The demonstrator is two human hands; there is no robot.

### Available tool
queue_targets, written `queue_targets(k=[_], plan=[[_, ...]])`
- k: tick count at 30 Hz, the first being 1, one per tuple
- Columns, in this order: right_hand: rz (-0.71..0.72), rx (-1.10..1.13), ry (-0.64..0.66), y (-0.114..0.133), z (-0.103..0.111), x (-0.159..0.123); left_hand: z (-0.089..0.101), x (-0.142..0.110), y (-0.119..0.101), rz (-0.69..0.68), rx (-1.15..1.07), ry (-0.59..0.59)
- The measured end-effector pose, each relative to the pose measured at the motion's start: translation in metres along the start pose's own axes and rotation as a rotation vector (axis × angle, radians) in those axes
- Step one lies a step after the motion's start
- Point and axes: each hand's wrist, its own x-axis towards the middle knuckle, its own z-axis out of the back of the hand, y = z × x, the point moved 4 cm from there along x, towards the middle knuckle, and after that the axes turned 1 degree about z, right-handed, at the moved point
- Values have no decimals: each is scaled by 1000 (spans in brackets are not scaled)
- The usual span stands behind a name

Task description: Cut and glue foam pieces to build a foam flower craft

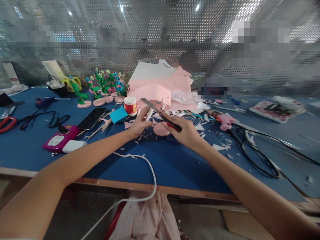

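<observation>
My right hand (186, 131) is closed around the dark handle of a utility knife (151, 106), whose long metal blade points up and to the left. Held in the fingers of my left hand (139, 124) is a slim white stick-like piece (149, 115); its exact kind is unclear. The blade passes above this piece, and I cannot tell whether they touch. Below the knife a round pink disc (160, 130) lies on the blue table, partly beneath my right hand. White and pink scraps are scattered around both hands.
Behind my left hand stand a red-and-white jar (130, 106) and blue paper (118, 115). Large pink sheets (150, 91) rise behind. Green spiral ornaments (100, 83), a phone (92, 118) and a magenta box (61, 138) are left; a pink glue gun (225, 122) with black cord is right.
</observation>
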Motion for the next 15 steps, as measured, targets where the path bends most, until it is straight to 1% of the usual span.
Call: queue_targets(k=[3, 6, 11, 12, 15], plan=[[-1, 2, 3, 0, 1, 0, 0, 0, 0, 14, 3, -3], [-7, 7, 10, -1, 1, 0, -1, -1, -5, 26, -3, -14], [12, 21, 13, 3, 2, 0, -9, -4, -17, 48, 12, 76], [13, 16, 19, 4, 2, 0, -9, -5, -18, 55, 2, 65], [5, -13, 54, 6, 0, -1, -4, -3, -14, 61, -50, -30]])
